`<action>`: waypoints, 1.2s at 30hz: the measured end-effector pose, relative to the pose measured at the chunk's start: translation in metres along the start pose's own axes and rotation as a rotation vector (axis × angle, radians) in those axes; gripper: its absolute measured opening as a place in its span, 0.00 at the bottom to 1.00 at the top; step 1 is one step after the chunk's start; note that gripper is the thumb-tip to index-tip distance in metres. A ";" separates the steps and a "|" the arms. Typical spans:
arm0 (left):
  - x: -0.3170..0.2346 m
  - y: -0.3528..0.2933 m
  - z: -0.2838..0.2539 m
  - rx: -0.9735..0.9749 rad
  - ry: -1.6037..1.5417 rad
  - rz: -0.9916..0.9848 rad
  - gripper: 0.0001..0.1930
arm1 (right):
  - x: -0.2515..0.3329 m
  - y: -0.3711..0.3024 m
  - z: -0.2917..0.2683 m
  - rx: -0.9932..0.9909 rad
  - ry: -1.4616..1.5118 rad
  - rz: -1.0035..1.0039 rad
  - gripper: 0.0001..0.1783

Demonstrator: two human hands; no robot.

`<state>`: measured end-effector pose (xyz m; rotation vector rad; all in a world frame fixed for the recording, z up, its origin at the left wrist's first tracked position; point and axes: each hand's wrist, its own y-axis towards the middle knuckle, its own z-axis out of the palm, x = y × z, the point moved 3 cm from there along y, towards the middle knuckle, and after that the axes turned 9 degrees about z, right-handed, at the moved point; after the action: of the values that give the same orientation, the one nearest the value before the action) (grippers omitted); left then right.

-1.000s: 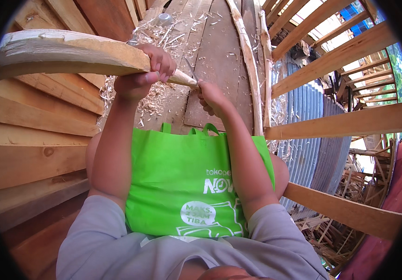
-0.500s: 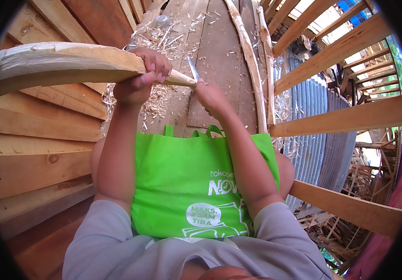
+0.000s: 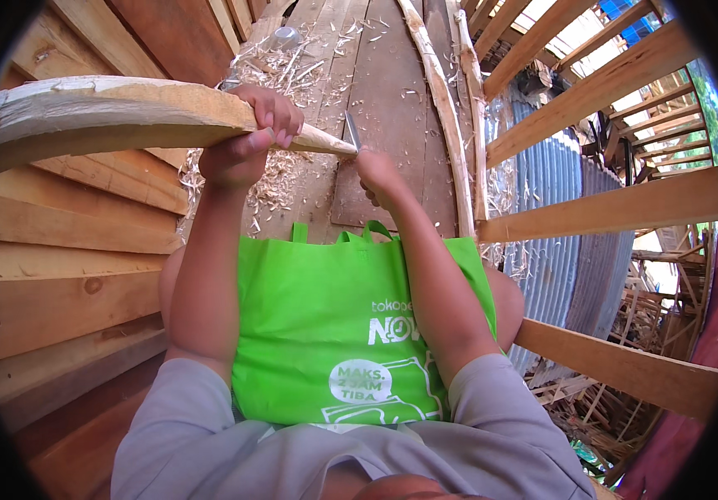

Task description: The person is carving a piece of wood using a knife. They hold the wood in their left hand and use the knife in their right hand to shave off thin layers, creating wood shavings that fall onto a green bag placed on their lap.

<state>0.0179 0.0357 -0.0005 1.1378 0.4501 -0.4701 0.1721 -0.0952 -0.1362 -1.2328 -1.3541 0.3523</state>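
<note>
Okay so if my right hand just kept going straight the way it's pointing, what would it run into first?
Your right hand would probably meet the tapered end of the curved wooden piece first; whether they touch now is unclear. Past that, the line runs over the plank floor, at uncertain depth.

Print seen on one item only: green bag (image 3: 292,283) in the lap, white print on the front. Top: small lowercase line (image 3: 391,306), thin letters, end hidden behind right forearm (image 3: 451,292). Right under it: big bold capitals (image 3: 390,332), one short word, round clock-like mark set in as a letter; last letter partly covered by the same forearm. Lower down: round white badge (image 3: 361,382), three stacked lines of green capitals, middle line mixing a digit with letters and partly washed out by glare. White outline drawing (image 3: 384,410) beside and below the badge.
</note>
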 end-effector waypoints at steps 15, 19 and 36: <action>-0.002 0.000 -0.001 -0.025 0.030 -0.012 0.08 | -0.007 0.009 0.001 0.078 0.081 0.065 0.26; -0.005 -0.001 -0.002 -0.045 0.017 -0.023 0.07 | 0.005 -0.010 0.013 0.045 0.052 -0.012 0.27; -0.006 -0.001 -0.004 -0.034 0.027 0.004 0.07 | 0.020 -0.035 0.018 0.006 0.045 -0.089 0.28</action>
<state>0.0121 0.0401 0.0011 1.1130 0.4777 -0.4429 0.1463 -0.0843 -0.1011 -1.1649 -1.3640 0.2642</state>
